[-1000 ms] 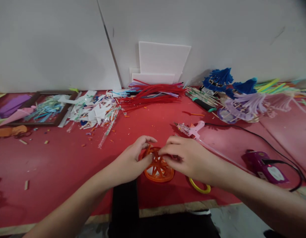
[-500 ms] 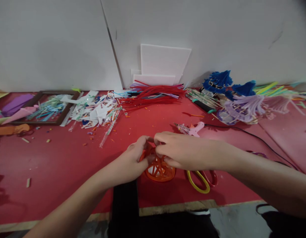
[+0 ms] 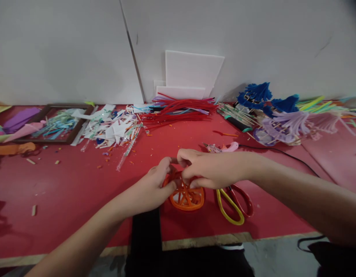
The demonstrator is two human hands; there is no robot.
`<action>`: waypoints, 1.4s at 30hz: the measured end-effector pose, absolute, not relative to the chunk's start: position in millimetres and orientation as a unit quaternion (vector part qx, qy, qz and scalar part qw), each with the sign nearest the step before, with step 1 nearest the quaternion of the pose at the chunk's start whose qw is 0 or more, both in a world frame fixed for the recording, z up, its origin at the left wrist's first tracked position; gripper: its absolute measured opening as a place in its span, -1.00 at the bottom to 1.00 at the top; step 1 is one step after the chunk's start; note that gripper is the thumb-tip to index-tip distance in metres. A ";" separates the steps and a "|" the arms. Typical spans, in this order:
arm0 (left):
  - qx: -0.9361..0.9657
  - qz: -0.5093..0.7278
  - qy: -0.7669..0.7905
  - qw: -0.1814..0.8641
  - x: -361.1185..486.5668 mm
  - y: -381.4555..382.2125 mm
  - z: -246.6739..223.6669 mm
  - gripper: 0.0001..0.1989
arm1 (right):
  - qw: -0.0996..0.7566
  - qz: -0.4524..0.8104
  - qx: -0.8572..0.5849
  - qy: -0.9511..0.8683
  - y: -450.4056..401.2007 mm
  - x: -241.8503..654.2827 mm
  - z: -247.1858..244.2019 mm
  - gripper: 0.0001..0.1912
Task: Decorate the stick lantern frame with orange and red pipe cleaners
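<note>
Right forearm (image 3: pixel 293 188) shifted forward; two hands (image 3: pixel 154 190) (image 3: pixel 209 167) on one orange lattice (image 3: pixel 187 197).

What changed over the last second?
Right hand shifted forward, its forearm uncovering the red scissors handle and hiding the purple box. No clear pick-up or release. Left hand stayed at the orange piece; pink glue gun hasn't moved.

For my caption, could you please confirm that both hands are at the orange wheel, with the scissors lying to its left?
Not quite: the scissors lie to the right of the orange wheel, as the head view shows. The left hand and right hand are indeed at it.
</note>
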State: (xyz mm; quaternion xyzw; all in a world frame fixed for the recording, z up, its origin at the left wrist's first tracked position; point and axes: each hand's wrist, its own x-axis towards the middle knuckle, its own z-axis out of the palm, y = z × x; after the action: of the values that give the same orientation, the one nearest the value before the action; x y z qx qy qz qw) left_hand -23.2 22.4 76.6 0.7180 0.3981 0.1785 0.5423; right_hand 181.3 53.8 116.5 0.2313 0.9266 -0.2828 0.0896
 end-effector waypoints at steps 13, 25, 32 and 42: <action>0.727 0.170 0.408 0.526 -25.4 17.9 76.5 -0.68 | 0.075 -0.109 0.192 0.972 44.7 168.7 119.6 -0.86; 0.645 0.243 0.440 0.576 -22.4 2.5 62.7 -0.73 | -0.121 -0.271 0.294 0.909 45.7 194.5 95.9 -0.85; 0.591 0.288 0.482 0.579 -6.3 -13.3 57.8 -0.68 | -0.196 -0.409 0.408 0.792 32.8 193.1 86.9 -0.94; 0.452 0.323 0.482 0.678 -4.8 -13.6 66.4 -0.46 | -0.236 -0.637 0.463 0.569 27.6 187.7 64.8 -0.79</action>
State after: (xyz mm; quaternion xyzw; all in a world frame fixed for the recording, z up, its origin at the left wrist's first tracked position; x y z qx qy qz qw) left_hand -4.8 -13.6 66.4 0.4517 0.4820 0.3233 0.6776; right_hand 187.7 27.6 64.8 0.4632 0.5694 -0.6368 -0.2361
